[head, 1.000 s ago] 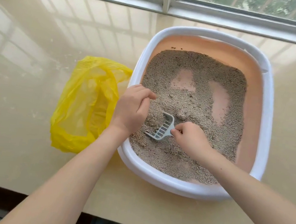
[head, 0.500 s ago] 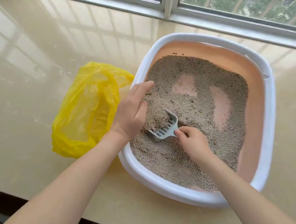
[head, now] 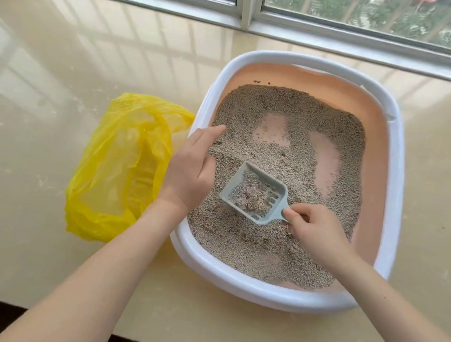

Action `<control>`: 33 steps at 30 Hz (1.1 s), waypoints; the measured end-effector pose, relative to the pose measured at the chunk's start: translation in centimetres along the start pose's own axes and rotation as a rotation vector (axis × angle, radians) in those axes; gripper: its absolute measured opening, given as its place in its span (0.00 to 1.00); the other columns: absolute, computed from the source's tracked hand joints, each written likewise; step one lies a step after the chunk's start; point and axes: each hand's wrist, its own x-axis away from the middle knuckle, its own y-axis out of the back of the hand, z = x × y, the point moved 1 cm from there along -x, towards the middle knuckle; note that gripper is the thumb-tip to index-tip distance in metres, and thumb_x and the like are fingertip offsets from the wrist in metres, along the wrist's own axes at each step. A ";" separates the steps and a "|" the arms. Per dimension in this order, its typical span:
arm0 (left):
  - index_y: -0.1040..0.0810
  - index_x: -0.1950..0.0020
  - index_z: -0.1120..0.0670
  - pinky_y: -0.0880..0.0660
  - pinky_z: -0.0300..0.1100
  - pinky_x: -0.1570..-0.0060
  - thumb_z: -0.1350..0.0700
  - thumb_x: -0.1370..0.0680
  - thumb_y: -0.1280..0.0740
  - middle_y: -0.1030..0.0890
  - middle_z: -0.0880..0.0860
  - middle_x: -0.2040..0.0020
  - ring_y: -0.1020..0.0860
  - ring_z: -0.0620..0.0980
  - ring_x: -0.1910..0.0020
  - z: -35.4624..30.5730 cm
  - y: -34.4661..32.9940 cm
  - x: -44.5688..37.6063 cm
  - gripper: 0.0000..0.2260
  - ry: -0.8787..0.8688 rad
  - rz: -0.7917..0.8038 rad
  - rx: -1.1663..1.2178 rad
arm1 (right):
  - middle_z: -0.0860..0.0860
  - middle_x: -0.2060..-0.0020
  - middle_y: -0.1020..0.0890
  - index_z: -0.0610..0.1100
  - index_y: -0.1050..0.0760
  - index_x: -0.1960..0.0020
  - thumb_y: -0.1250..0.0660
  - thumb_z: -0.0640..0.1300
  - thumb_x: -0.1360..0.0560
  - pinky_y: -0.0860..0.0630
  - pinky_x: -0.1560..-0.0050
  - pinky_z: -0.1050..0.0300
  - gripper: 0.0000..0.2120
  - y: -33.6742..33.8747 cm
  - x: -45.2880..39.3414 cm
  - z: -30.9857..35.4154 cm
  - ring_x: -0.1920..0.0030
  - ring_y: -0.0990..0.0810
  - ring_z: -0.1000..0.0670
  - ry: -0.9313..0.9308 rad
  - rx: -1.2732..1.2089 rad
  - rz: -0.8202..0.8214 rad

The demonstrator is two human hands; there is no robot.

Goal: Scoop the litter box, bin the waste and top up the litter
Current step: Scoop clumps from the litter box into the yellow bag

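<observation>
A white-rimmed litter box [head: 396,173] with a peach inside holds grey litter [head: 294,116], with two bare patches of floor showing. My right hand [head: 314,231] grips the handle of a pale blue slotted scoop [head: 255,196], lifted level just above the litter with a clump of litter in it. My left hand [head: 193,166] rests on the box's left rim, fingers straight and together, palm toward the scoop, holding nothing. A yellow plastic bag [head: 119,166] lies open on the ledge left of the box.
Everything sits on a glossy beige stone ledge [head: 45,56] under a window frame [head: 242,12] at the back. The ledge's front edge [head: 23,304] runs below my forearms.
The scoop has turned from tilted in the litter to level and face up, raised with a clump in it. My left hand has uncurled and straightened along the rim.
</observation>
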 end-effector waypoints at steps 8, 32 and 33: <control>0.26 0.34 0.60 0.43 0.19 0.43 0.67 0.29 0.42 0.23 0.55 0.39 0.31 0.44 0.40 -0.1 0.0 0.0 0.23 0.006 -0.004 -0.010 | 0.44 0.72 0.23 0.41 0.19 0.59 0.38 0.48 0.21 0.38 0.68 0.57 0.15 0.4 0.4 0.6 0.73 0.33 0.51 -0.009 -0.008 -0.026; 0.23 0.39 0.58 0.41 0.19 0.45 0.69 0.30 0.40 0.21 0.54 0.44 0.29 0.42 0.44 0.0 0.2 0.2 0.21 -0.012 0.001 -0.015 | 0.44 0.73 0.24 0.42 0.24 0.66 0.38 0.48 0.21 0.37 0.67 0.55 0.17 -0.6 0.5 1.1 0.73 0.32 0.49 -0.002 -0.100 -0.211; 0.23 0.40 0.58 0.40 0.20 0.44 0.69 0.30 0.39 0.21 0.53 0.44 0.28 0.42 0.44 -0.1 0.4 0.3 0.20 -0.005 -0.013 0.009 | 0.42 0.72 0.23 0.42 0.24 0.65 0.38 0.49 0.21 0.36 0.67 0.55 0.17 -0.8 0.5 1.0 0.73 0.32 0.49 -0.004 -0.100 -0.225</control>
